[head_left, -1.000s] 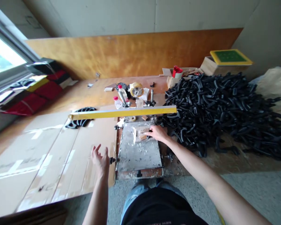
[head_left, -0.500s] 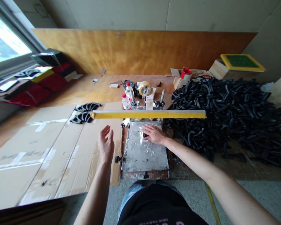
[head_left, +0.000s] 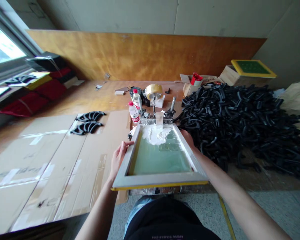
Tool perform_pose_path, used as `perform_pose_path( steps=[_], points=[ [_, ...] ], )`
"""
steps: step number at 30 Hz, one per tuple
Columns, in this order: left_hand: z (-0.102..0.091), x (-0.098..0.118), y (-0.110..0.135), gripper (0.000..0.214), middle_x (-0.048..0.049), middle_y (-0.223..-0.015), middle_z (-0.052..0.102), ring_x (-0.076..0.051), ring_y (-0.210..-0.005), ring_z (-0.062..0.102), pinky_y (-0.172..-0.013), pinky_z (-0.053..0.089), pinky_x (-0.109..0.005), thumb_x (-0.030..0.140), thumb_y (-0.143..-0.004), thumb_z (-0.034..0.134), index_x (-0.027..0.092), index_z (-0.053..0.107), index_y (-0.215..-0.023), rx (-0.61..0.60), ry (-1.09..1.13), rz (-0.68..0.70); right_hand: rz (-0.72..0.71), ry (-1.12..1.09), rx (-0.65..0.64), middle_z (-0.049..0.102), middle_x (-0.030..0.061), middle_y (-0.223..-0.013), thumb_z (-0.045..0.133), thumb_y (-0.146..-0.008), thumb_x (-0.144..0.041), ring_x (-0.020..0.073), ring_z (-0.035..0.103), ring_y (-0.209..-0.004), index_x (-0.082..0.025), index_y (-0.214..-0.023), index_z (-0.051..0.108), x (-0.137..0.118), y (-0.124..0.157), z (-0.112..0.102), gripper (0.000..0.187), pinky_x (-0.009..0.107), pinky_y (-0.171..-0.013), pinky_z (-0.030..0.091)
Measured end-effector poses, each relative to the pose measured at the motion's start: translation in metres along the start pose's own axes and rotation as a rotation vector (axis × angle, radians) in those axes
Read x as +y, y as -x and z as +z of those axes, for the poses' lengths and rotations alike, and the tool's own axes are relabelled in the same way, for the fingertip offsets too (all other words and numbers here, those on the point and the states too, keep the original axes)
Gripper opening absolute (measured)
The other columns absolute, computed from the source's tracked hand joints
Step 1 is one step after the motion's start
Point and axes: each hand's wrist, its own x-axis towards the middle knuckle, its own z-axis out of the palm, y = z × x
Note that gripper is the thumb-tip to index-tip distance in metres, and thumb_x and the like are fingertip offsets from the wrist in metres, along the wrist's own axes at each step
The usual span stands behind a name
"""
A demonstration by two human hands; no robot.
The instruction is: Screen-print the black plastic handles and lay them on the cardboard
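Observation:
A hinged printing screen frame (head_left: pixel 130 181) with green mesh and a blob of white ink at its far end lies tilted low over the metal plate in front of me. My left hand (head_left: pixel 118 157) grips the frame's left rail, thumb on top. My right hand (head_left: pixel 187 136) is at the frame's right rail, mostly hidden under it, so its fingers do not show. The plate and what lay on it are covered by the screen.
A big heap of black curved plastic parts (head_left: pixel 240 113) fills the table to the right. Two short rows of the same parts (head_left: pixel 87 121) lie on flattened cardboard (head_left: pixel 40 160) at left. Bottles (head_left: pixel 134 106), a tape roll (head_left: pixel 153 90) and a second screen (head_left: pixel 252 67) stand behind.
The raised screen frame has swung down over the plate. My left hand went from the air to the frame's left rail; my right hand left the plate for the frame's right side.

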Motion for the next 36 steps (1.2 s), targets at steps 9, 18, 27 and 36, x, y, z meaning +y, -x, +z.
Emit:
perform_pose_path(
  steps=[9,18,27,36],
  points=[
    [0.012,-0.096,0.003,0.078,-0.0006,-0.075,0.067,-0.016,-0.063,0.06,-0.059,0.047,-0.026,0.06,-0.072,0.064,0.02,0.052,-0.138,-0.036,-0.062,-0.172,-0.354,0.124,-0.103,0.061,0.0134,-0.121,0.069,-0.083,-0.019,0.0264,0.053,-0.115,-0.014,-0.122,0.058,-0.061,-0.064,0.017,0.041,0.038,-0.099,0.045],
    [0.012,-0.101,0.004,0.07,-0.0075,-0.095,0.072,-0.022,-0.081,0.066,-0.071,0.051,-0.031,0.06,-0.076,0.062,0.018,0.058,-0.132,-0.034,-0.078,-0.167,-0.826,0.153,-0.437,0.065,0.0073,-0.088,0.056,-0.087,-0.011,0.02,0.055,-0.09,-0.015,-0.087,0.063,-0.062,-0.007,0.011,0.008,0.028,-0.074,0.041],
    [0.013,-0.093,0.006,0.068,-0.0048,-0.083,0.071,-0.018,-0.067,0.064,-0.062,0.05,-0.029,0.057,-0.074,0.064,0.018,0.059,-0.13,0.008,-0.059,-0.174,-0.772,0.123,-0.292,0.064,0.0073,-0.089,0.057,-0.084,-0.008,0.0212,0.055,-0.092,-0.016,-0.088,0.064,-0.06,0.002,0.02,0.011,0.029,-0.073,0.042],
    [0.001,-0.037,0.017,0.079,-0.0037,-0.083,0.071,-0.017,-0.065,0.062,-0.057,0.045,-0.025,0.066,-0.072,0.064,0.019,0.056,-0.134,-0.065,0.032,-0.225,-0.335,0.105,-0.175,0.069,0.0058,-0.108,0.069,-0.085,-0.038,0.0224,0.064,-0.09,-0.031,-0.138,0.05,-0.078,-0.071,0.0,0.056,0.031,-0.079,0.047]
  ],
)
